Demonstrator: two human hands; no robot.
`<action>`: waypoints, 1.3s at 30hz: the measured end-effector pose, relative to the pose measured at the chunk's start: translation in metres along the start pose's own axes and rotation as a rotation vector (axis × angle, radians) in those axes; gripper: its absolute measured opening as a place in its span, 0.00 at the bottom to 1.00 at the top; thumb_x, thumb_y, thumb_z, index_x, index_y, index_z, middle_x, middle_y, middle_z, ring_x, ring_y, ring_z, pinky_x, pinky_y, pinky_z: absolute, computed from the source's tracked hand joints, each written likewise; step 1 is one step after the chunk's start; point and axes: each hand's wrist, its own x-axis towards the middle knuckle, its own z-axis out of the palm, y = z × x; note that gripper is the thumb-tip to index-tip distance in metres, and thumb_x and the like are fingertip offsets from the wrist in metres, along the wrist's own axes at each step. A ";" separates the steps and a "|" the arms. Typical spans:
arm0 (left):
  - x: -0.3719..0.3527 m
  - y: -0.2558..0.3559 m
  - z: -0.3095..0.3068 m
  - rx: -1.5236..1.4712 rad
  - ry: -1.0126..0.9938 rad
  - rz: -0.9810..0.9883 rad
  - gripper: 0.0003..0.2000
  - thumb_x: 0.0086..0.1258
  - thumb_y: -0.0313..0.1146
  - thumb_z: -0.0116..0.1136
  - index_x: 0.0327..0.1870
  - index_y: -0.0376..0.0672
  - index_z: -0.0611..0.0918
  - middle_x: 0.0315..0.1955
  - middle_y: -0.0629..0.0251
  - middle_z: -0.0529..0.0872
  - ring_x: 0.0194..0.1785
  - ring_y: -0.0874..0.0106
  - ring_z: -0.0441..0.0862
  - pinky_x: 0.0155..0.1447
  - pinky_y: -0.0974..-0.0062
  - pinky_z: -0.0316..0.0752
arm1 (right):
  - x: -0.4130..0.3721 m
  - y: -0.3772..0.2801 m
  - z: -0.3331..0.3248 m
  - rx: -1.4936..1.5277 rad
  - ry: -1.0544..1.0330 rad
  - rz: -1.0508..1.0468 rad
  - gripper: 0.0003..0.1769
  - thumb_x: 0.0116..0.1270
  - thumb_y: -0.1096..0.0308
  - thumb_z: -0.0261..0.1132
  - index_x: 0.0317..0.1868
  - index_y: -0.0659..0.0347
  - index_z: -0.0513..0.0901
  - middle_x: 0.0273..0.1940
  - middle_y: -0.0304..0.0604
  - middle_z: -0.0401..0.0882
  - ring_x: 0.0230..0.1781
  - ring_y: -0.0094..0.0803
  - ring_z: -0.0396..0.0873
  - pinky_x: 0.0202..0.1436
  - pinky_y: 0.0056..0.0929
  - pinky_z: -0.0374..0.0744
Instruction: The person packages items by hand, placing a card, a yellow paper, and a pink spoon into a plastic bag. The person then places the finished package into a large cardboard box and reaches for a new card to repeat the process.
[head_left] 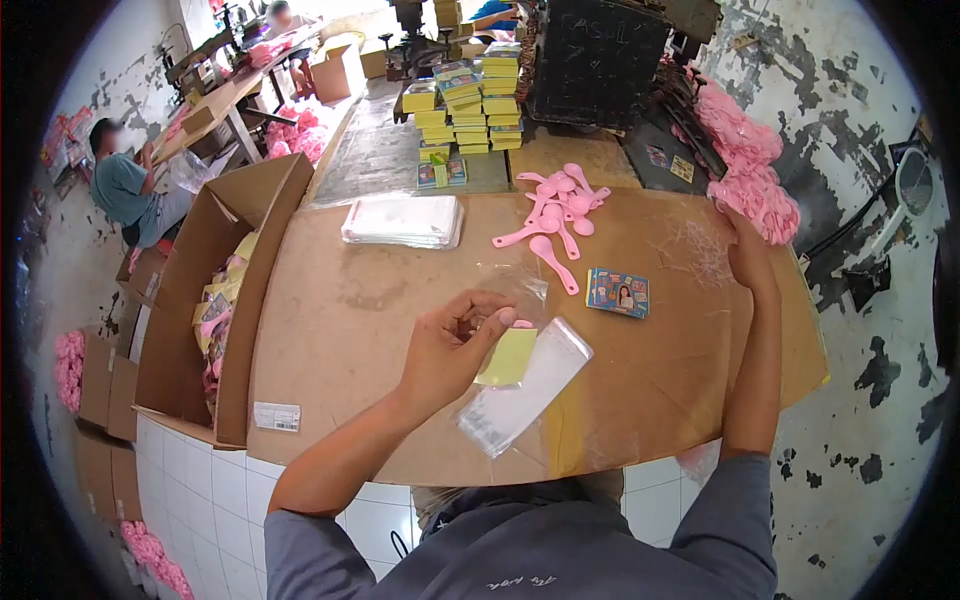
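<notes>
My left hand (463, 340) is closed, thumb against fingers, on the top of a clear plastic bag (530, 290). Inside or behind that bag shows a yellow card (512, 358), with a bit of pink at its upper edge. Beneath lies a stack of clear plastic bags (540, 390), flat on the cardboard-covered table (350, 330). Out at the right edge, my right hand (745, 245) reaches beside a heap of pink items (745, 160), its visible fingers stretched out. Pink spoons (556, 215) lie loosely piled ahead, and a small stack of printed cards (618, 293) sits nearer me.
Another stack of bags (402, 221) lies at the back left. An open carton (230, 310) of filled packets stands along the left edge. Card stacks (470, 110) rise at the back near a black box (598, 65). Thin clear strips (697, 252) lie right. A person (135, 185) sits far left.
</notes>
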 end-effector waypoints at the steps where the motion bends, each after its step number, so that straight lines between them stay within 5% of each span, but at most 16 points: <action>1: 0.001 0.000 0.000 -0.019 0.008 -0.004 0.09 0.79 0.29 0.62 0.51 0.33 0.83 0.42 0.59 0.91 0.48 0.74 0.89 0.53 0.77 0.82 | 0.011 -0.014 -0.023 0.086 0.015 0.000 0.23 0.66 0.80 0.62 0.62 0.60 0.80 0.49 0.48 0.85 0.53 0.45 0.82 0.58 0.38 0.79; 4: 0.002 -0.004 0.001 -0.043 0.017 -0.019 0.09 0.79 0.30 0.62 0.50 0.33 0.84 0.42 0.60 0.91 0.47 0.75 0.89 0.52 0.78 0.81 | 0.028 -0.062 -0.056 0.525 -0.034 0.095 0.22 0.66 0.76 0.65 0.62 0.57 0.83 0.50 0.47 0.86 0.51 0.43 0.82 0.57 0.35 0.79; 7: 0.002 -0.007 0.000 -0.025 0.025 -0.006 0.09 0.79 0.31 0.62 0.49 0.33 0.84 0.41 0.61 0.91 0.46 0.76 0.88 0.51 0.78 0.81 | 0.044 -0.137 -0.104 1.075 -0.440 0.294 0.17 0.68 0.71 0.69 0.57 0.58 0.85 0.48 0.43 0.87 0.46 0.32 0.83 0.52 0.32 0.80; 11: 0.001 -0.009 0.003 -0.036 0.031 -0.017 0.08 0.78 0.30 0.63 0.48 0.33 0.85 0.40 0.62 0.91 0.45 0.78 0.87 0.51 0.79 0.81 | 0.037 -0.222 -0.148 1.519 -0.489 -0.184 0.19 0.68 0.68 0.73 0.58 0.62 0.84 0.45 0.39 0.86 0.44 0.24 0.82 0.48 0.28 0.80; 17: 0.000 -0.013 0.001 -0.009 0.011 0.079 0.09 0.79 0.29 0.61 0.52 0.34 0.83 0.46 0.60 0.90 0.47 0.74 0.87 0.48 0.77 0.82 | 0.021 -0.273 -0.140 1.912 -0.728 0.123 0.16 0.70 0.69 0.72 0.55 0.65 0.84 0.40 0.37 0.83 0.38 0.21 0.80 0.43 0.23 0.79; 26: 0.000 0.000 -0.008 -0.103 0.123 0.188 0.11 0.80 0.30 0.60 0.56 0.35 0.82 0.51 0.58 0.89 0.50 0.72 0.88 0.47 0.76 0.83 | 0.016 -0.270 -0.142 1.665 -0.584 -0.068 0.12 0.68 0.70 0.74 0.48 0.65 0.87 0.36 0.38 0.83 0.35 0.20 0.78 0.39 0.23 0.77; 30: 0.002 0.004 -0.009 -0.156 0.140 0.265 0.12 0.80 0.30 0.60 0.58 0.35 0.81 0.51 0.61 0.90 0.49 0.72 0.89 0.49 0.76 0.83 | 0.022 -0.263 -0.145 1.675 -0.593 0.025 0.12 0.70 0.70 0.73 0.50 0.67 0.86 0.38 0.38 0.85 0.37 0.19 0.80 0.41 0.23 0.79; 36: 0.004 -0.007 -0.006 0.066 -0.122 0.025 0.13 0.79 0.30 0.61 0.60 0.36 0.82 0.50 0.62 0.89 0.49 0.75 0.87 0.50 0.75 0.82 | 0.023 -0.254 -0.134 1.867 -0.635 0.202 0.12 0.72 0.72 0.70 0.52 0.69 0.85 0.43 0.39 0.87 0.41 0.19 0.82 0.46 0.22 0.81; 39: 0.005 -0.018 -0.008 0.074 -0.080 -0.036 0.11 0.78 0.30 0.63 0.57 0.37 0.85 0.45 0.64 0.90 0.45 0.78 0.86 0.46 0.77 0.82 | 0.023 -0.251 -0.133 1.862 -0.657 0.224 0.11 0.72 0.72 0.69 0.52 0.69 0.85 0.43 0.40 0.87 0.42 0.20 0.83 0.46 0.22 0.81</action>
